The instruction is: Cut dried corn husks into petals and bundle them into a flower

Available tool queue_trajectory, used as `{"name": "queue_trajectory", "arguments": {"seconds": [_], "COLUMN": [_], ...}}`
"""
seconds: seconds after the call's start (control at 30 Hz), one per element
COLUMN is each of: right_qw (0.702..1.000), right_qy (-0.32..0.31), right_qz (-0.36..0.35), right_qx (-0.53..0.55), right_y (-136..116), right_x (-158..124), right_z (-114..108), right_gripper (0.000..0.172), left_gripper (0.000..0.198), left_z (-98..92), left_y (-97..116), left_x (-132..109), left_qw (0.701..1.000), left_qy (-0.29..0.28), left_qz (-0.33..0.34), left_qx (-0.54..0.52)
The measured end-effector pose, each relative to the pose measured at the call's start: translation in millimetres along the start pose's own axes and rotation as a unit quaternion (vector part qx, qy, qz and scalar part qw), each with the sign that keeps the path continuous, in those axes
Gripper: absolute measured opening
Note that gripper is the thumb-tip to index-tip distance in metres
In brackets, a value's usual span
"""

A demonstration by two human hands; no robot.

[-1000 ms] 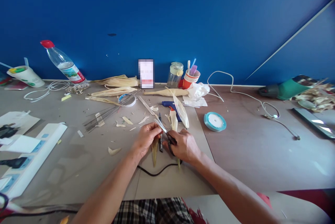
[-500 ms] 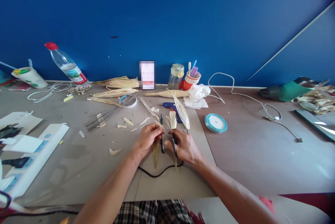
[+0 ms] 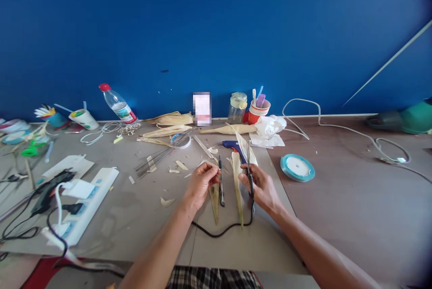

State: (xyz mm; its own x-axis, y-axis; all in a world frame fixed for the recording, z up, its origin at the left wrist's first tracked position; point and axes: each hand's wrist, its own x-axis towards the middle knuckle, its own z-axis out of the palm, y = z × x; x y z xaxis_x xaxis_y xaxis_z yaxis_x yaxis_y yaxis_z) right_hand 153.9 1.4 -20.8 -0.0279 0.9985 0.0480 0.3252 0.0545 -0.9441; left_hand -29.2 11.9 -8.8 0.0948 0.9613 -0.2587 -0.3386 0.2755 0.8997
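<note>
The table [image 3: 337, 208] is crowded around the pen [image 3: 221, 192], which lies between two hands. The right hand [image 3: 265, 186], to the pen's right, is curled around the scissors [image 3: 250, 180]; the left hand [image 3: 201, 182], just left of the pen, has thumb and fingertips pressed together, though I cannot tell what, if anything, is pinched there. A black cord [image 3: 218, 236] curves on the near side of the pen toward the right hand: an arm snagging it might drag whatever it is joined to. The glue gun [image 3: 231, 144], beyond the pen and to its right, sits close enough that swinging blades could knock it. Turned toward the pen, the scissors could nick the left fingertips. The long husk [image 3: 237, 181] right of the pen and the short husk [image 3: 215, 203] beside its left look thin and dry; a hard squeeze would probably split them.

Well left of the pen lies a power strip [image 3: 103, 192]. Beyond the pen are a leaning bottle [image 3: 123, 111] to the left, and a jar [image 3: 236, 111] and paper cup [image 3: 259, 111] to the right. A ribbon roll [image 3: 297, 167] rests right of the pen. On its left, the wires [image 3: 151, 161] and husk scraps [image 3: 167, 201] would hinder a sliding hand.
</note>
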Motion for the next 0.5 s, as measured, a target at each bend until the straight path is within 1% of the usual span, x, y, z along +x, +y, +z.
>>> {"name": "queue_trajectory", "arguments": {"seconds": [0.1,0.17,0.2,0.23,0.27,0.3,0.33,0.37,0.4,0.47,0.5], "right_qw": [1.000,1.000,1.000,1.000,1.000,0.999,0.999,0.998,0.998,0.996,0.995], "right_qy": [-0.001,-0.003,-0.004,-0.004,-0.007,-0.010,-0.016,-0.021,-0.026,-0.029,-0.027], "right_qz": [0.001,-0.004,-0.007,-0.010,-0.012,-0.013,-0.015,-0.018,-0.022,-0.029,-0.033], "right_qx": [0.002,-0.006,-0.012,-0.019,-0.026,-0.033,-0.041,-0.051,-0.062,-0.085,-0.095], "right_y": [0.5,0.0,-0.7,-1.5,-2.5,-3.5,-4.5,-5.3,-5.8,-5.7,-5.0], "right_x": [-0.1,-0.2,-0.3,-0.4,-0.5,-0.7,-0.9,-1.0,-1.2,-1.3,-1.1], "right_z": [-1.4,-2.8,-3.6,-4.2,-4.7,-5.0,-5.1,-4.9,-4.5,-3.3,-2.7], "right_gripper": [0.036,0.035,0.035,0.035,0.036,0.036,0.037,0.037,0.037,0.037,0.036], "left_gripper": [0.020,0.018,0.016,0.013,0.011,0.010,0.011,0.013,0.013,0.012,0.010], "left_z": [0.6,-6.3,-13.0,-21.7,-32.1,-43.5,-55.3,-66.9,-77.6,-95.7,-102.7], "left_y": [11.2,23.9,32.4,42.4,53.7,65.9,78.3,90.3,101.2,117.3,122.0], "left_x": [-3.5,-0.5,3.9,10.4,19.0,29.4,41.0,53.4,65.9,89.5,100.1], "left_qw": [0.997,0.984,0.968,0.942,0.904,0.857,0.795,0.725,0.696,0.666,0.652], "left_qy": [0.019,0.038,0.051,0.067,0.088,0.114,0.146,0.178,0.194,0.206,0.209], "left_qz": [0.038,0.067,0.087,0.108,0.124,0.141,0.149,0.135,0.120,0.093,0.076], "left_qx": [0.067,0.163,0.228,0.311,0.400,0.483,0.569,0.652,0.681,0.711,0.725]}}
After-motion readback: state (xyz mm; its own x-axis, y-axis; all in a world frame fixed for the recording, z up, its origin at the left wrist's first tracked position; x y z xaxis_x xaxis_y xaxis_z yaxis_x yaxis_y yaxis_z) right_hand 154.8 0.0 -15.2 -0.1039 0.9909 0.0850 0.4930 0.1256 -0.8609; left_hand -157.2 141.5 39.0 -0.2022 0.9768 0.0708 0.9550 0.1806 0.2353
